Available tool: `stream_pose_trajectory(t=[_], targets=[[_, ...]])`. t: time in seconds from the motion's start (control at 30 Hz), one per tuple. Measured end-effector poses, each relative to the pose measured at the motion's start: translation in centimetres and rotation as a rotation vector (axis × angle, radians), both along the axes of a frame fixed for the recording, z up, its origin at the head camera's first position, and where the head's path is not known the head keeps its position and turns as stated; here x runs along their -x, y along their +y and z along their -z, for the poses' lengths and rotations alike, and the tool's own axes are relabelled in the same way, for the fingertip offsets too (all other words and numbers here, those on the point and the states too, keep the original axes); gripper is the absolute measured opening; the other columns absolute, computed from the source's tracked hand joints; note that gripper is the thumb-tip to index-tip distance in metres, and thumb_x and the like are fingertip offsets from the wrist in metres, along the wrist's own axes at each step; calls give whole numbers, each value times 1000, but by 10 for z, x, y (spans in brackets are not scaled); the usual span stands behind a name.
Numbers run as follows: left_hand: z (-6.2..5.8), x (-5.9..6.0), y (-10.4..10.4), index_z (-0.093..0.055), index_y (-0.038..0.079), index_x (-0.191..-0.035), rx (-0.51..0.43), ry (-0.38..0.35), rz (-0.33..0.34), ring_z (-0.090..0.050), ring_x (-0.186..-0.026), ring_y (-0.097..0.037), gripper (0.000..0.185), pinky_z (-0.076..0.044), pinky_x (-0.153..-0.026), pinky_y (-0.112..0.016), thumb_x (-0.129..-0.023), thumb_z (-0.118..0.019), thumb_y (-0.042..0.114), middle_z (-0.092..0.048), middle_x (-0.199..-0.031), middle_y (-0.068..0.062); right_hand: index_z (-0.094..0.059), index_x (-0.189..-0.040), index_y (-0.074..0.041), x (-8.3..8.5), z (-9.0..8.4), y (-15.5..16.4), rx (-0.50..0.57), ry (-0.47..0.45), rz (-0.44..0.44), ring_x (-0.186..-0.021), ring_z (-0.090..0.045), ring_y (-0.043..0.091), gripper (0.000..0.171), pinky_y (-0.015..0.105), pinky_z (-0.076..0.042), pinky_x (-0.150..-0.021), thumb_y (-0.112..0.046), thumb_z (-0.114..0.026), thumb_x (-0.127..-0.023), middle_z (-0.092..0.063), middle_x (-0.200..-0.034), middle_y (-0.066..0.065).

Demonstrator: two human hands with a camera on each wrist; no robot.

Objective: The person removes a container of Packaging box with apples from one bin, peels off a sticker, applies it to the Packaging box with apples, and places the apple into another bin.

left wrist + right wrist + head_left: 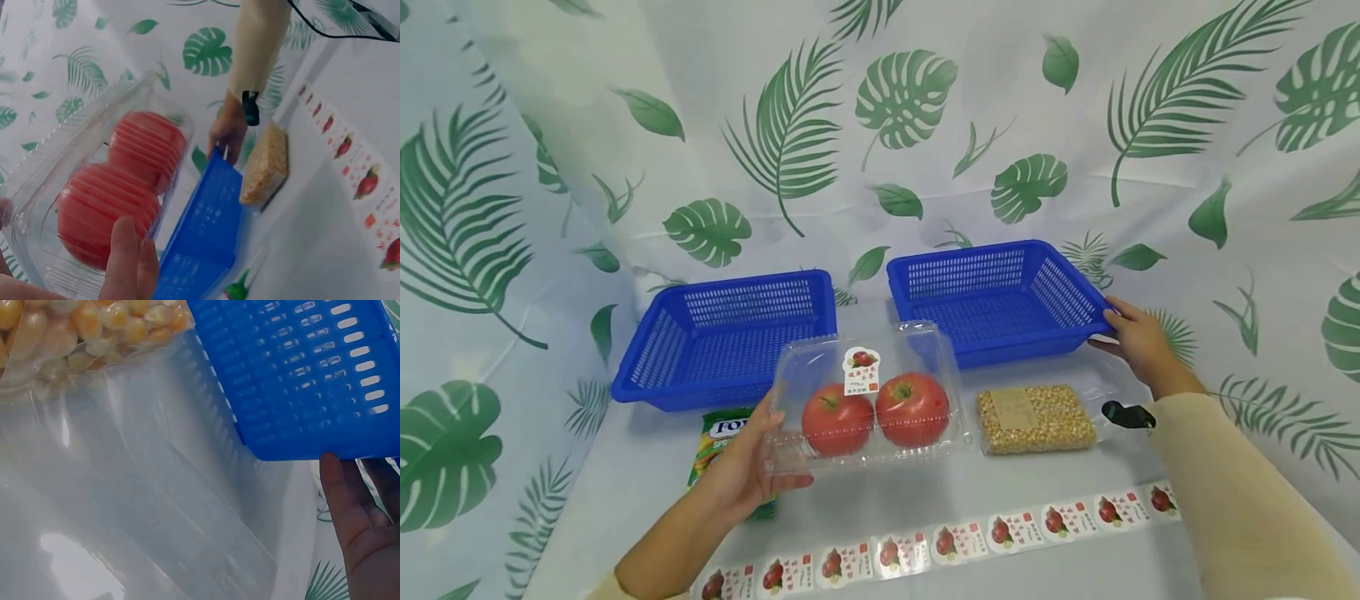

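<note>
My left hand [741,471] grips the left end of a clear plastic clamshell box [913,346] and holds it above the table. Two red apples [913,410] lie inside, and a white fruit sticker [861,372] is on the lid. In the left wrist view, fingers [122,256] press against the box's underside. At the far right, my right hand [1142,342] holds the right rim of a blue mesh basket [992,321], with the thumb on top. The right wrist view shows fingers [340,500] at the edge of this basket. Nothing lies in it.
A second blue basket [737,346] stands on the left. Behind my left hand lies a green seed-like packet [726,429], partly hidden. A clear bag of corn kernels [1037,419] lies right of the box. A strip of fruit stickers [946,543] crosses the table's front.
</note>
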State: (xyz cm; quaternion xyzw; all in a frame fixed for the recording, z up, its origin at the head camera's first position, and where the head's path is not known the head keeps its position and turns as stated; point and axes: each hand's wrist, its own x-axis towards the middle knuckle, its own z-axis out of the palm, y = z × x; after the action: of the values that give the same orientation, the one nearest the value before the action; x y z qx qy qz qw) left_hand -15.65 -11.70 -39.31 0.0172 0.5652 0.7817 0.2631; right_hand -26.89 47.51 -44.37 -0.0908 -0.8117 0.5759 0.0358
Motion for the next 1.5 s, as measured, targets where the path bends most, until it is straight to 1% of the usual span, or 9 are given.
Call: stream_pose_trajectory(t=[0.17, 0.3, 0.4, 0.57, 0.7, 0.83, 0.93, 1.2, 1.5], targets=[[-15, 22, 13, -20, 44, -152, -9, 48, 31, -55, -116, -37, 61, -52, -84, -54, -97, -45, 40, -35, -146, -19, -8, -156, -10, -6, 0, 2, 79, 17, -18, -121, -51, 21, 62, 49, -41, -97, -37, -32, -106, -18, -156, 25], [-25, 40, 25, -23, 44, -151, -24, 91, 53, -53, -119, -37, 60, -53, -81, -52, -96, -46, 41, -38, -145, -16, -9, -157, -12, -7, 0, 2, 91, 22, -17, -128, -46, 28, 63, 47, -42, -98, -40, -33, -105, -18, -157, 23], [-30, 53, 35, -22, 44, -151, -46, 100, 66, -52, -121, -39, 61, -54, -80, -50, -96, -48, 42, -37, -146, -16, -10, -157, -13, -7, 1, 0, 98, 30, -12, -133, -40, 33, 62, 47, -40, -99, -39, -32, -105, -17, -157, 22], [-35, 74, 54, -20, 45, -152, -83, 48, 47, -54, -119, -42, 69, -54, -81, -49, -94, -57, 45, -35, -146, -16, -9, -157, -13, -8, 3, -4, 108, 57, -11, -134, -38, 35, 59, 51, -37, -100, -37, -29, -106, -18, -157, 24], [-37, 92, 72, -20, 43, -152, -86, -10, 11, -59, -112, -44, 74, -54, -82, -47, -92, -63, 44, -40, -143, -18, -10, -156, -11, -7, 2, -4, 96, 56, -3, -129, -44, 30, 59, 50, -38, -99, -36, -29, -107, -19, -156, 26], [-38, 111, 90, -23, 40, -152, -77, -13, 4, -61, -106, -44, 71, -55, -80, -46, -92, -62, 43, -45, -138, -19, -11, -156, -9, -7, -2, -4, 108, 45, 6, -114, -55, 14, 59, 48, -40, -98, -33, -32, -107, -19, -155, 27], [-38, 125, 102, -24, 39, -151, -71, -6, 6, -61, -106, -44, 72, -55, -79, -45, -91, -63, 44, -47, -135, -20, -11, -156, -9, -7, -3, -4, 141, 33, 9, -107, -56, 6, 59, 49, -38, -99, -32, -33, -107, -18, -155, 27], [-33, 160, 134, -23, 38, -150, -87, -8, -16, -63, -101, -40, 75, -55, -79, -46, -88, -65, 44, -50, -130, -21, -11, -156, -9, -9, -6, -4, 142, 20, 9, -115, -54, 15, 57, 49, -38, -99, -32, -31, -107, -19, -155, 26], [-25, 189, 167, -22, 41, -151, -11, -8, -12, -62, -101, -41, 80, -56, -78, -44, -85, -66, 49, -46, -131, -21, -10, -155, -8, -9, -4, -4, 196, 33, -2, -103, -55, 4, 56, 49, -37, -98, -28, -31, -107, -15, -156, 26]])
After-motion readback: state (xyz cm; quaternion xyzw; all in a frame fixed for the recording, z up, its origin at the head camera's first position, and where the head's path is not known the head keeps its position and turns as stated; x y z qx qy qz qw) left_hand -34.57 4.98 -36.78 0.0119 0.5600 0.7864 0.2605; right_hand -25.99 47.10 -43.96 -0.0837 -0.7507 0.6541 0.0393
